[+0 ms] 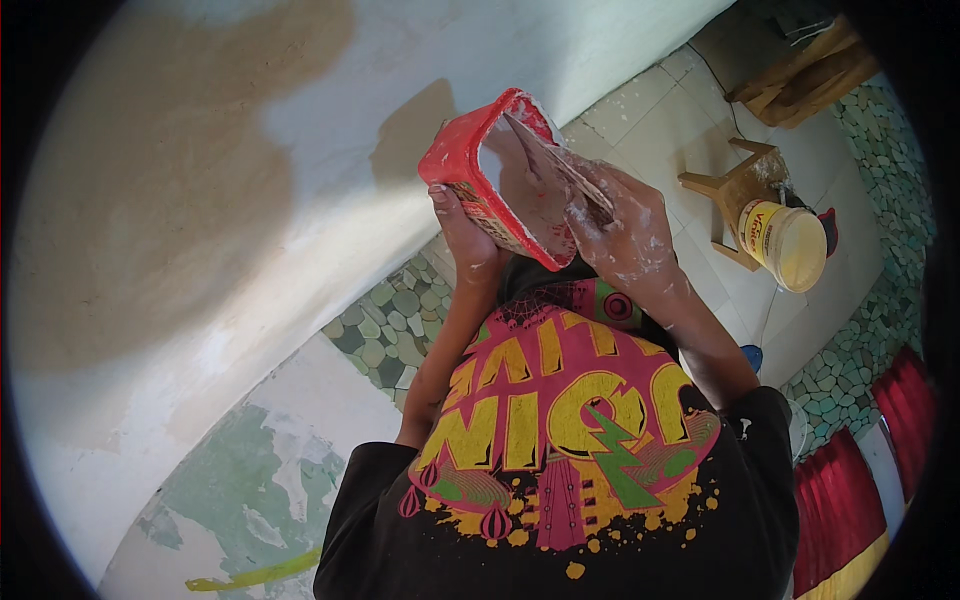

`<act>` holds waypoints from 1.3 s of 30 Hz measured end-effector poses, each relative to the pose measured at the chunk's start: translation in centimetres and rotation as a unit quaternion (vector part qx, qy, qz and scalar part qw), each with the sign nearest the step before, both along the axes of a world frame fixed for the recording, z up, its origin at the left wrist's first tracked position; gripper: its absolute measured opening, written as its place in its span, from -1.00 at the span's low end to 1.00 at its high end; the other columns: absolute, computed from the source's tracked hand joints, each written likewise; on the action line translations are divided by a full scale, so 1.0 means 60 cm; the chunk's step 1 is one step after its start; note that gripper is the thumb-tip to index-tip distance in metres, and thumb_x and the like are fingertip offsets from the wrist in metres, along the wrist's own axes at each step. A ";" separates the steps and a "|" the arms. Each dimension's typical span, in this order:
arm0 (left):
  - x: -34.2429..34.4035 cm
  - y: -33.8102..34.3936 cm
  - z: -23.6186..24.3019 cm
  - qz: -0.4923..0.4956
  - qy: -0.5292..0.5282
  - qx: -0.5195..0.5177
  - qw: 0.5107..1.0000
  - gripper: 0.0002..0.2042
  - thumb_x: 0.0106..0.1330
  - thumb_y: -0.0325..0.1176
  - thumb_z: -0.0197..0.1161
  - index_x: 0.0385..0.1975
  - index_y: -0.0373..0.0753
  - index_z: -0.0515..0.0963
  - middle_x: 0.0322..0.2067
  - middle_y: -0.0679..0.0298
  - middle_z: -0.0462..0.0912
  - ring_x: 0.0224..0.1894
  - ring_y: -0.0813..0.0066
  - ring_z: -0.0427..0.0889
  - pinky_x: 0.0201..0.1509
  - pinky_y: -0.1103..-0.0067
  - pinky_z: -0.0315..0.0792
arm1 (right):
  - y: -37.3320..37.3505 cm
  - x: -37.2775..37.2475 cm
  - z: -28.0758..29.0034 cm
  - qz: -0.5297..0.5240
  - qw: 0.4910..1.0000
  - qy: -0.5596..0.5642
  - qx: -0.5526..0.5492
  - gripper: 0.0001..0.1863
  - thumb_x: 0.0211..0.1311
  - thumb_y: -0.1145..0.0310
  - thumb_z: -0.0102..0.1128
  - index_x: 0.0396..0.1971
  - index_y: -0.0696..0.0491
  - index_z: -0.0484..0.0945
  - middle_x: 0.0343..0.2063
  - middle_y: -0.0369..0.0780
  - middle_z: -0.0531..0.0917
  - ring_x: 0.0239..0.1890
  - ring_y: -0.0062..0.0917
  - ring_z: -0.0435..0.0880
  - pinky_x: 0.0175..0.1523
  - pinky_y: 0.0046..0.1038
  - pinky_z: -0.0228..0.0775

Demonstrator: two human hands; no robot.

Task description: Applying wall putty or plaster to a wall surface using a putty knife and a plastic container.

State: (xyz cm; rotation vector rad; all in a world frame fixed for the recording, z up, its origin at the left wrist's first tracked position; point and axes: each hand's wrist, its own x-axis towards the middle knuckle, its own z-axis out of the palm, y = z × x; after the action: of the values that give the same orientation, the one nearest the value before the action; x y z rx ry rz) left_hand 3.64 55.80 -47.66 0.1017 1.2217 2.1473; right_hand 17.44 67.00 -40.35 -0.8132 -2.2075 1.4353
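Note:
My left hand (465, 225) is closed on a red rectangular plastic tub (455, 150), which is tilted on its side with its opening toward the right and pale grey paste smeared inside. My right hand (625, 225), spotted with white paste, grips a flat scraper (560, 165) whose blade reaches into the tub. The fingertips of that hand are partly hidden at the tub's mouth.
A stained pale wall (180, 170) fills the left. At right, a yellow bucket (800, 250) is beside a small wooden stool (760, 170) on floor tiles (620, 130), with a wooden piece (800, 75) farther back. Red objects (830, 510) lie at lower right.

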 end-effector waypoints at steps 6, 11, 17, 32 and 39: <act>0.000 0.006 0.005 -0.017 0.021 -0.008 1.000 -0.32 0.58 0.27 -0.21 0.41 -0.18 0.24 0.29 0.21 0.41 0.32 0.29 0.40 0.43 0.28 0.29 | 0.007 -0.012 -0.017 0.011 0.999 0.039 -0.003 -0.60 0.26 0.55 0.25 0.10 0.28 0.58 -0.17 0.03 0.75 -0.12 -0.36 0.79 -0.02 -0.44 0.58; -0.014 -0.014 -0.010 -0.036 0.006 0.007 0.999 -0.31 0.58 0.27 -0.24 0.44 -0.17 0.21 0.35 0.19 0.36 0.36 0.25 0.37 0.47 0.29 0.23 | 0.004 -0.012 -0.011 0.002 0.988 0.028 -0.149 -0.64 0.27 0.52 0.27 0.05 0.33 0.59 -0.10 0.03 0.76 -0.04 -0.38 0.79 0.05 -0.42 0.58; -0.003 -0.008 0.007 -0.019 0.015 -0.015 1.000 -0.31 0.58 0.26 -0.25 0.44 -0.19 0.20 0.36 0.15 0.36 0.39 0.18 0.36 0.50 0.22 0.23 | 0.011 -0.011 0.027 0.036 0.998 -0.054 -0.022 -0.71 0.31 0.51 0.22 -0.02 0.29 0.63 -0.16 0.04 0.76 -0.08 -0.25 0.81 0.01 -0.39 0.59; 0.018 0.014 -0.032 -0.032 0.055 0.021 0.998 -0.32 0.61 0.13 -0.14 0.46 -0.33 0.14 0.33 0.08 0.40 0.35 0.22 0.44 0.45 0.28 0.31 | 0.038 -0.038 -0.035 0.073 0.996 0.019 0.044 -0.56 0.27 0.59 0.13 0.17 0.17 0.56 -0.14 0.09 0.71 -0.15 -0.02 0.74 -0.04 -0.26 0.61; 0.019 0.023 -0.040 -0.034 0.016 0.029 0.999 -0.35 0.61 0.17 -0.19 0.45 -0.22 0.20 0.32 0.11 0.43 0.34 0.18 0.45 0.45 0.24 0.33 | 0.058 -0.008 -0.071 0.078 0.993 0.054 -0.072 -0.54 0.22 0.57 0.25 0.17 0.14 0.59 -0.18 -0.07 0.75 -0.17 -0.31 0.77 -0.07 -0.35 0.60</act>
State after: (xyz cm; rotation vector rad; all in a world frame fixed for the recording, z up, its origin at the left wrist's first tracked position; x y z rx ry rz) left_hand 4.80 57.15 -50.08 0.1997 1.1572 2.1303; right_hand 16.94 70.46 -44.62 -0.6024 -2.1465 1.6880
